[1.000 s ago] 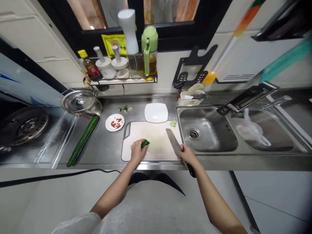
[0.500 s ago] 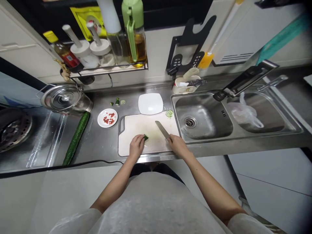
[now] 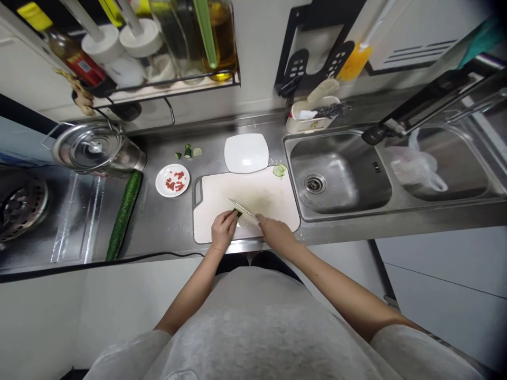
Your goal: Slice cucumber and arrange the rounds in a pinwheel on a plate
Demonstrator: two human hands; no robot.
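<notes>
My left hand (image 3: 224, 228) is closed on a small dark green cucumber piece (image 3: 237, 212), held down near the front of the white cutting board (image 3: 214, 192). In my right hand (image 3: 275, 232) is a kitchen knife (image 3: 242, 208), its handle hidden in the closed fingers. The blade is turned edge-down, so it shows as a thin line, pointing up and left just beside the cucumber piece. Thin cucumber slices (image 3: 279, 170) lie at the board's far right corner. A white square plate (image 3: 246, 153) touches the board's far edge.
Left of the board sits a round plate (image 3: 160, 182) with chopped red bits. Cucumber ends (image 3: 187, 152) lie behind it. A whole cucumber (image 3: 124, 215) rests farther left, near a lidded steel pot (image 3: 132, 154). A steel sink (image 3: 336, 184) adjoins on the right.
My right hand has brought the knife left, up to the cucumber piece, and turned the blade from flat-facing to edge-down. My left hand keeps its hold. The camera view has tilted lower.
</notes>
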